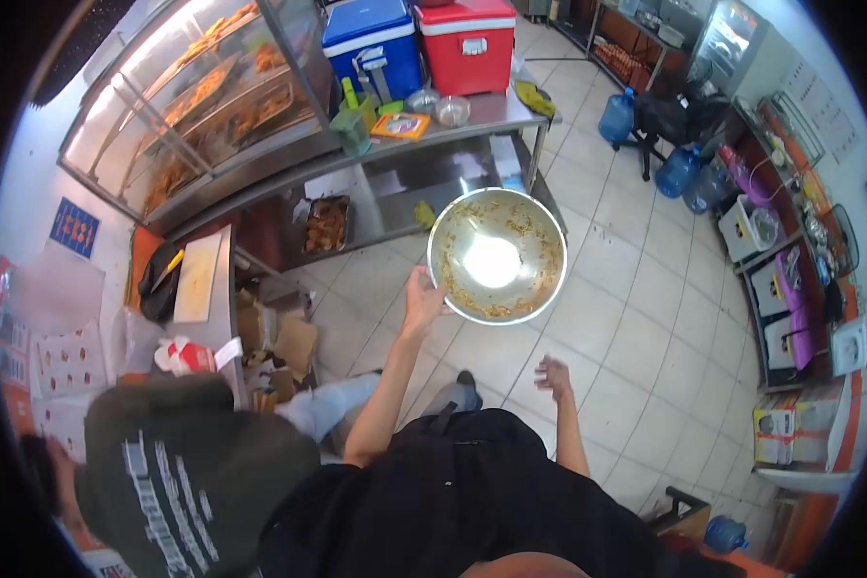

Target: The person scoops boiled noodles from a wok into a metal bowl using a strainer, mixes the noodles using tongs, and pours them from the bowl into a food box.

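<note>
A large metal bowl [497,255] with orange-brown food residue round its inside is held up above the tiled floor. My left hand [422,301] grips its lower left rim, with the fingers mostly behind the bowl. Below and to the right of the bowl, apart from it, my right hand [553,376] hangs in the air with its fingers spread and nothing in them.
A co-worker in a dark shirt [193,472] stands close at the left, beside a counter with a cutting board [202,275]. Ahead are a metal table [496,111], a blue cooler [374,58], a red cooler [465,48] and a glass food display [212,91]. Shelves [790,241] line the right.
</note>
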A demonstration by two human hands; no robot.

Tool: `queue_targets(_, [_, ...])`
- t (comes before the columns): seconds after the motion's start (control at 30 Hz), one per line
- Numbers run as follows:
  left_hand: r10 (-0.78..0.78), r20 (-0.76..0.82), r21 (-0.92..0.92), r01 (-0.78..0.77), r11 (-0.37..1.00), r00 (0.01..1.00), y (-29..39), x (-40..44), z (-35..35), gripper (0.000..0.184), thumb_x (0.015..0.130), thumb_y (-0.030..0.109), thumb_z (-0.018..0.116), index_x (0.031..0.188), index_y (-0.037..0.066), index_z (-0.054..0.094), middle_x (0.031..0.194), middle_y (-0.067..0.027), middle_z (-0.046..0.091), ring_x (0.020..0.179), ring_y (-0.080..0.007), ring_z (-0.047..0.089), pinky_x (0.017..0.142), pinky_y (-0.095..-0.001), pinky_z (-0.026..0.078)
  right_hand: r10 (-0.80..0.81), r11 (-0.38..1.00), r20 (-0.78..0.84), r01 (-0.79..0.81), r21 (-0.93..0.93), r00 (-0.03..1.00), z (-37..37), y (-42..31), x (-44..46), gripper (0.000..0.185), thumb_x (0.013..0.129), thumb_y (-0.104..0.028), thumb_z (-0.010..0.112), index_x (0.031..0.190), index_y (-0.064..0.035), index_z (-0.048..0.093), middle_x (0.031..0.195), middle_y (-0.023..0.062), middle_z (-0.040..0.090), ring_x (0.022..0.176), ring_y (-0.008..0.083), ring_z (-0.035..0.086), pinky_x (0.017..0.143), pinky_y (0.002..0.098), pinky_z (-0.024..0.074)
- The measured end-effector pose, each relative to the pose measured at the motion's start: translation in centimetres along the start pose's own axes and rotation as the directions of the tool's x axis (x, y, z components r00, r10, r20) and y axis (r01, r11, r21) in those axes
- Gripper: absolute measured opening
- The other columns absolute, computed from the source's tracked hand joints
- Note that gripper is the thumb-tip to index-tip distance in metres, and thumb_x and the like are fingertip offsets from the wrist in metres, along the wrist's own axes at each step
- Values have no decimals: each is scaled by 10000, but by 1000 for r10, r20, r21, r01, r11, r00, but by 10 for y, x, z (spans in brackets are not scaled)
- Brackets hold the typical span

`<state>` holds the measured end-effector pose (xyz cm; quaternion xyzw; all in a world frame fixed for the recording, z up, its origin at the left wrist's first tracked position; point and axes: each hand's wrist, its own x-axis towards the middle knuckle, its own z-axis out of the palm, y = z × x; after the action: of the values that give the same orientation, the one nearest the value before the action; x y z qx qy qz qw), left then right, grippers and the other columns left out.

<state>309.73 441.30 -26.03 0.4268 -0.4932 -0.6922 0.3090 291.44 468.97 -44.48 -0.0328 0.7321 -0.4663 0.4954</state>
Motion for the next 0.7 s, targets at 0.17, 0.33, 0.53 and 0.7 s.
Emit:
queue_targets(0.17, [-41,-35,-44,40,998,999,33,199,74,353,779,-42,603,1015,87,375,1022,-156,553,867,-316,639,594,-478,611,97,970,-78,-76,232,992,-11,-38,53,511,953,-403,448,1169,58,489,976,205,636,650,270,651,512,339,548])
queue_targets(0.33, [-18,-152,25,22,999,988,43,383,156,400,779,-21,627,1046,100,355,1073,-166,518,871,-332,630,619,-498,605,185,944,-107,-147,296,977,-25,-89,127,544,953,-414,447,1205,67,461,1038,238,622,655,300,644,549,362,560])
queue_targets(0.53, [41,-369,12,-39,999,928,-11,566,215,424,714,-39,625,1027,84,367,1026,-149,500,839,-326,619,539,-487,600,147,965,-90,-123,230,985,-42,-199,241,575,956,-425,435,1237,76,437,1054,235,612,666,284,634,569,360,538])
queue_targets(0.7, [-41,-457,-53,18,998,888,-11,603,237,396,760,47,645,1022,122,357,1055,-148,496,807,-324,631,488,-449,597,97,966,-70,-77,245,993,-45,-299,319,698,939,-508,438,1330,63,347,1164,232,564,852,325,615,716,407,526])
